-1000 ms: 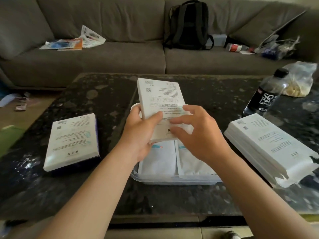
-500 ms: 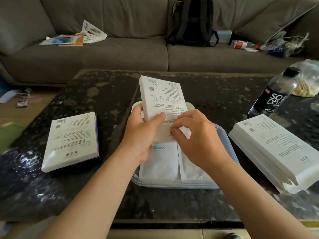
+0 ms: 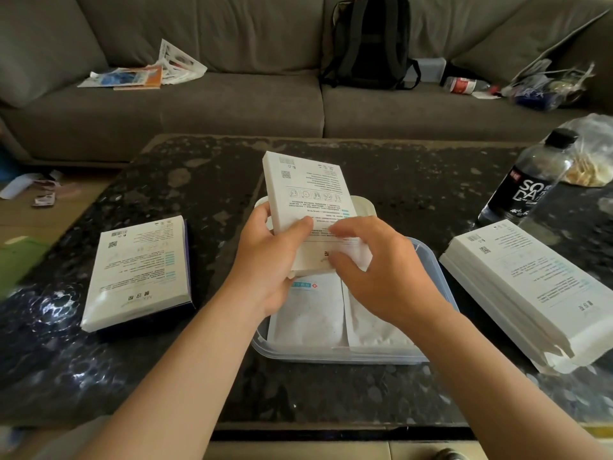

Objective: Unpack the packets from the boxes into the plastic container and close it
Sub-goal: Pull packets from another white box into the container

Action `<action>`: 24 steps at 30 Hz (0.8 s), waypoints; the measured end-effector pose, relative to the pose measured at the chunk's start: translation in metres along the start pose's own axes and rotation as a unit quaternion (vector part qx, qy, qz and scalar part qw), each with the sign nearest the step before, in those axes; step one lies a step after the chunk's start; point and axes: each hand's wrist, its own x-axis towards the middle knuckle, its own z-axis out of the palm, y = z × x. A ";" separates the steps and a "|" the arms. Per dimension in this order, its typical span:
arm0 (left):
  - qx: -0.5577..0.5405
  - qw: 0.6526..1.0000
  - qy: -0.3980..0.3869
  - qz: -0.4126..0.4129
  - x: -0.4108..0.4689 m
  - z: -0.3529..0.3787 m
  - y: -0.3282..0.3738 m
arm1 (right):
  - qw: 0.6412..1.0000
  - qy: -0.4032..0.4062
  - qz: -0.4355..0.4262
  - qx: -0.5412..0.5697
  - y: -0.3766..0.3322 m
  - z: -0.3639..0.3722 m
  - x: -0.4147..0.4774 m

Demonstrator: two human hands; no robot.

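Observation:
My left hand (image 3: 270, 260) grips a white printed box (image 3: 308, 197) tilted up over the clear plastic container (image 3: 434, 270) at the table's middle. My right hand (image 3: 381, 270) pinches a white flap or packet edge at the box's near end. Two white packets (image 3: 311, 310) lie flat inside the container. Its white lid (image 3: 363, 204) shows behind the box. A second white box (image 3: 139, 270) lies flat on the left. A stack of white packets (image 3: 530, 287) lies on the right.
A dark speckled table (image 3: 331, 390) carries everything. A black-labelled soda bottle (image 3: 527, 184) and a clear bag (image 3: 593, 154) stand at the right back. A grey sofa (image 3: 232, 104) behind holds a black backpack (image 3: 371, 41), papers and clutter.
My right hand's fingers have curled in at the box's near end and a white flap or packet edge now shows there. The view has tipped down slightly.

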 end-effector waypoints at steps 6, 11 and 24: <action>0.003 1.000 -0.003 0.001 -0.002 0.000 -0.001 | 0.996 0.045 -0.066 -0.042 0.009 0.004 0.002; -0.005 1.000 -0.008 -0.004 -0.002 -0.002 0.001 | 0.983 0.071 -0.145 -0.088 0.011 0.010 0.001; -0.055 0.998 0.034 -0.026 0.003 -0.010 0.010 | 0.978 0.056 -0.180 -0.088 0.001 0.008 -0.008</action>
